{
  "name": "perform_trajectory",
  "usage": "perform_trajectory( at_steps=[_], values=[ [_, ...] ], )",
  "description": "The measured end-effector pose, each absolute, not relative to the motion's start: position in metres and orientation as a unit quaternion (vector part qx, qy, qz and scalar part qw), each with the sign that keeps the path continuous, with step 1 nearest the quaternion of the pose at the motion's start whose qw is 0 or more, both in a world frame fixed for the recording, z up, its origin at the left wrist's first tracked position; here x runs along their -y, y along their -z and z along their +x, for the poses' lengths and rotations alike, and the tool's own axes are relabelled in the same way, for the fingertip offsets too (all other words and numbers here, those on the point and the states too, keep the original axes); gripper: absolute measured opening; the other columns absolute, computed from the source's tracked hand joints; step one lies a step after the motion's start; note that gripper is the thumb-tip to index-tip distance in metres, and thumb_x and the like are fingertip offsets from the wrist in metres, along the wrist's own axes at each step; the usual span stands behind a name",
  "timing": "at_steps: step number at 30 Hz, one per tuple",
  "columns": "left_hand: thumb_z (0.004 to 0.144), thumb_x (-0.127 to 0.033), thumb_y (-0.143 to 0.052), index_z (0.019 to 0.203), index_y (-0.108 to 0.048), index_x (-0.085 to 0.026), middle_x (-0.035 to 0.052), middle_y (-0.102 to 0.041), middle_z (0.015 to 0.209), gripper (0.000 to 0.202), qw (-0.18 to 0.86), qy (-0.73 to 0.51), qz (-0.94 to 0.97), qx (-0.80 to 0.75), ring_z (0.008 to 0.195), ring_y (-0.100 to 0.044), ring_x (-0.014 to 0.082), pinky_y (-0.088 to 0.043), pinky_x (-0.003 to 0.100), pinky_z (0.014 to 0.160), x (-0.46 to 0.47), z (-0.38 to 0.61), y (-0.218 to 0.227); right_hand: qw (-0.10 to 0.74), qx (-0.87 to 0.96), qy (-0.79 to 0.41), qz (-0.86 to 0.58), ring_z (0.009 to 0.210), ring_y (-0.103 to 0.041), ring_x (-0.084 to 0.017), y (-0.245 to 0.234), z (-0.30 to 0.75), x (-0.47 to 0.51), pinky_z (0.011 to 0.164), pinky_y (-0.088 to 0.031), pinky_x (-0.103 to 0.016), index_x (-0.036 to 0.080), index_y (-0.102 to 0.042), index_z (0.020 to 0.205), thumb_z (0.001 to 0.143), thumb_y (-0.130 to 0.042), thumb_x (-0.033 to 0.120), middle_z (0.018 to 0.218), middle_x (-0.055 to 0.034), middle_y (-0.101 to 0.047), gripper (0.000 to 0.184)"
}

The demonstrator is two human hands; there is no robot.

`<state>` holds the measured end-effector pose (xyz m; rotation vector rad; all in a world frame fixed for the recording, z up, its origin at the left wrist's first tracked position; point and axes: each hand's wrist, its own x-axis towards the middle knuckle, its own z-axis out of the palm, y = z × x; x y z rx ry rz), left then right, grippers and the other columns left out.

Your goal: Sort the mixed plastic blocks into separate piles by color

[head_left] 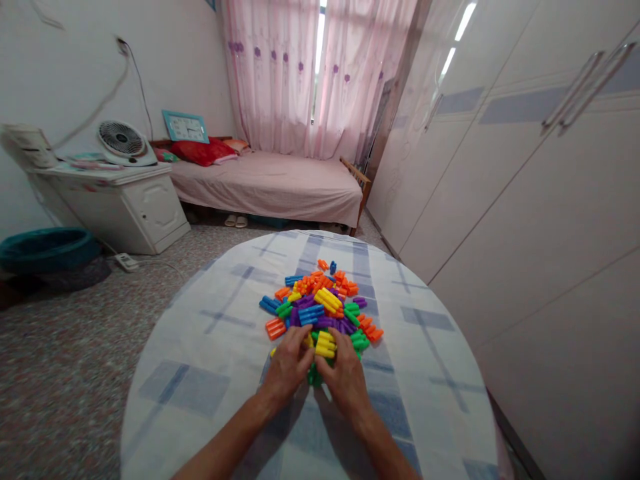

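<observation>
A heap of plastic toy building blocks, made of joined tubes in orange, blue, purple, green and yellow, lies at the middle of the round table. My right hand (pixel 345 373) grips a yellow building block (pixel 326 344) between thumb and fingers, at the near edge of the heap. Close beside it, my left hand (pixel 287 363) has its fingers closed on another yellow block (pixel 308 341), mostly covered by the fingers. Green blocks (pixel 314 377) show below and between my hands. Just beyond my fingers are a blue block (pixel 311 314) and purple blocks (pixel 336 324).
A checked cloth covers the round table (pixel 200 353). Behind it stands a bed (pixel 270 180); on the left are a white cabinet (pixel 150 207) with a fan (pixel 123 141) and a teal bin (pixel 47 250). Wardrobe doors (pixel 530 220) line the right side.
</observation>
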<state>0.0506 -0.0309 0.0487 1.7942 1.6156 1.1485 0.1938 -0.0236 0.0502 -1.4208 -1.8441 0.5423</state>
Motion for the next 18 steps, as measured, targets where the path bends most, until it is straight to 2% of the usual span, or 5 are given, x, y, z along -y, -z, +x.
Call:
perform_trajectory(
  at_steps=[4,8,12,14,18],
  values=[
    [0.08,-0.02,-0.049,0.116,-0.056,-0.019,0.0078,-0.059,0.11,0.037,0.217,-0.469,0.643,-0.565,0.092,-0.06,0.0175,-0.05,0.034,0.086,0.004,0.049,-0.079,0.409,0.713,-0.208,-0.53,0.11,-0.053,-0.025,-0.077,0.184,-0.013,0.098,-0.042,-0.04,0.018,-0.052,0.123,0.076,-0.057,0.029,0.116,-0.0102,-0.057,0.049],
    [0.083,-0.027,-0.049,0.108,-0.06,-0.02,0.007,-0.061,0.107,0.028,0.159,-0.487,0.645,-0.567,0.094,-0.06,0.018,-0.05,0.034,0.088,-0.018,0.028,-0.094,0.436,0.716,-0.192,-0.51,0.114,-0.05,-0.024,-0.095,0.192,-0.038,0.1,-0.04,-0.041,0.019,-0.049,0.127,0.08,-0.055,0.036,0.122,-0.0104,-0.053,0.05],
    [0.085,-0.04,-0.045,0.107,-0.061,-0.017,0.0121,-0.059,0.115,0.036,0.041,-0.465,0.607,-0.644,0.113,-0.052,0.0253,-0.039,0.043,0.102,-0.04,-0.018,-0.068,0.457,0.671,-0.115,-0.573,0.117,-0.046,-0.024,-0.073,0.239,-0.045,0.102,-0.036,-0.043,0.017,-0.048,0.127,0.087,-0.042,0.044,0.123,-0.0121,-0.053,0.049],
    [0.085,-0.044,-0.044,0.11,-0.06,-0.015,0.0144,-0.059,0.118,0.042,0.025,-0.424,0.595,-0.682,0.119,-0.049,0.0282,-0.035,0.047,0.105,-0.048,-0.038,-0.044,0.431,0.633,-0.082,-0.637,0.12,-0.044,-0.027,-0.049,0.266,-0.045,0.104,-0.032,-0.046,0.011,-0.048,0.128,0.089,-0.036,0.048,0.126,-0.0168,-0.051,0.055],
    [0.087,-0.037,-0.04,0.109,-0.061,-0.017,0.0111,-0.062,0.115,0.036,0.028,-0.402,0.638,-0.656,0.116,-0.052,0.0243,-0.039,0.043,0.103,-0.056,-0.038,-0.01,0.365,0.612,-0.076,-0.698,0.121,-0.043,-0.032,-0.009,0.286,-0.046,0.103,-0.029,-0.05,0.006,-0.049,0.128,0.089,-0.029,0.052,0.126,-0.0209,-0.053,0.063]
  ],
)
